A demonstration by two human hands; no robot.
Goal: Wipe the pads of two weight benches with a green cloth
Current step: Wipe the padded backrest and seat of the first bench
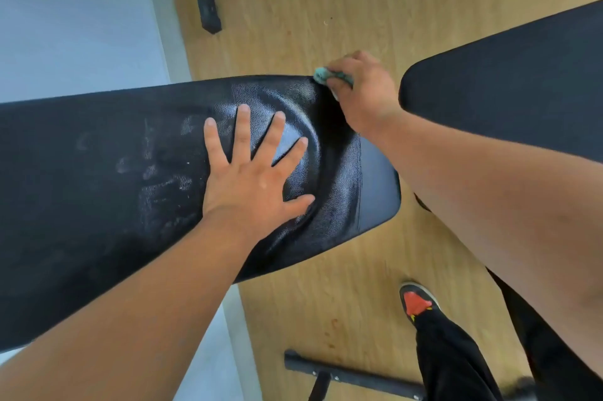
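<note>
Left hand [254, 178] flat on pad [98, 178] — fingers splayed

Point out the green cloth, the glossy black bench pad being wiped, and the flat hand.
green cloth [321, 74]: head view, exposed corner.
glossy black bench pad [98, 156]: head view, smudged top.
left hand [254, 178]: head view, back.

— What carries things here?
— A black bench pad [130, 178], smudged pale toward its left part. The left hand [251, 172] lies flat near its right end; a green cloth [326, 76] touches the far right corner.
— And underneath?
— The wooden floor [326, 9].
</note>
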